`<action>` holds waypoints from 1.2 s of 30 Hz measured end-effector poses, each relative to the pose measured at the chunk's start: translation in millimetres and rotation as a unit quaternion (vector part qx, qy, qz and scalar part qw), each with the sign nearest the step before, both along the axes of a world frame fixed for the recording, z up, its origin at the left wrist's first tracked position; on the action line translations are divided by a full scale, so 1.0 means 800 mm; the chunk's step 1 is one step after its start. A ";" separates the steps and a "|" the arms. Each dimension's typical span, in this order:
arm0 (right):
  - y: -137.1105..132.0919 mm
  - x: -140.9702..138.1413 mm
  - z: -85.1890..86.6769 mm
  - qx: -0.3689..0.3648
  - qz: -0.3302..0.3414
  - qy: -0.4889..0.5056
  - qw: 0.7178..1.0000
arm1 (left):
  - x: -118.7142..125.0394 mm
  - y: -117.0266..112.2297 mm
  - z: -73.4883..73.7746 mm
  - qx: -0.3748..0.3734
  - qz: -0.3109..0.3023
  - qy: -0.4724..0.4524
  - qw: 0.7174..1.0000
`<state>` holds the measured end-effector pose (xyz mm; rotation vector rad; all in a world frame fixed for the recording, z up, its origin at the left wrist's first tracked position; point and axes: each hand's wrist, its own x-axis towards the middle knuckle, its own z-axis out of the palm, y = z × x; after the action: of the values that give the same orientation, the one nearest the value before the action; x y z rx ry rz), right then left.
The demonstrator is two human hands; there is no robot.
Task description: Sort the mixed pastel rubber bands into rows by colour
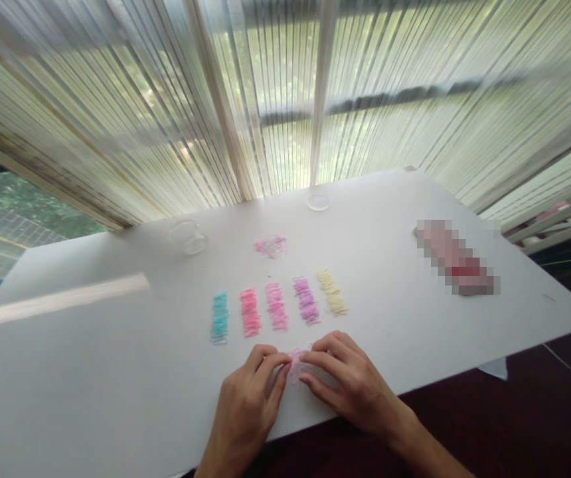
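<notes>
My left hand (253,392) is at the near side of the table, thumb and forefinger pinched together at a small loose pile of pink and lilac paper clips (295,364). What lies between those fingertips is too small to make out. From the other side, my right hand (350,378) touches the same pile with its forefinger, the thumb held apart. Beyond the hands, paper clips lie in neat columns by colour: teal (220,318), coral (250,312), pink (276,307), purple (306,301) and yellow (332,292).
Farther back is another loose heap of mixed paper clips (271,246). A clear round container (188,238) stands at the back left, and a clear round lid (319,201) near the back edge. A blurred-out pinkish object (455,259) lies on the white table (116,372) at right.
</notes>
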<state>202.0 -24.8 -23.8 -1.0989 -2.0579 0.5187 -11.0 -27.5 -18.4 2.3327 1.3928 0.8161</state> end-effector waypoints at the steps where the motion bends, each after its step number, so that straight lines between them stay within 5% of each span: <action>1: 0.000 0.000 0.000 0.005 0.001 0.001 1.000 | 0.002 -0.001 0.000 -0.003 -0.001 -0.004 1.000; 36: 0.002 0.001 -0.004 -0.009 -0.024 0.072 0.997 | 0.006 -0.003 -0.017 -0.055 0.008 -0.105 0.993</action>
<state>202.9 -22.8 -27.0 -1.0865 -1.9006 0.5762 -6.3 -30.1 -32.1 2.0894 1.3337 0.9352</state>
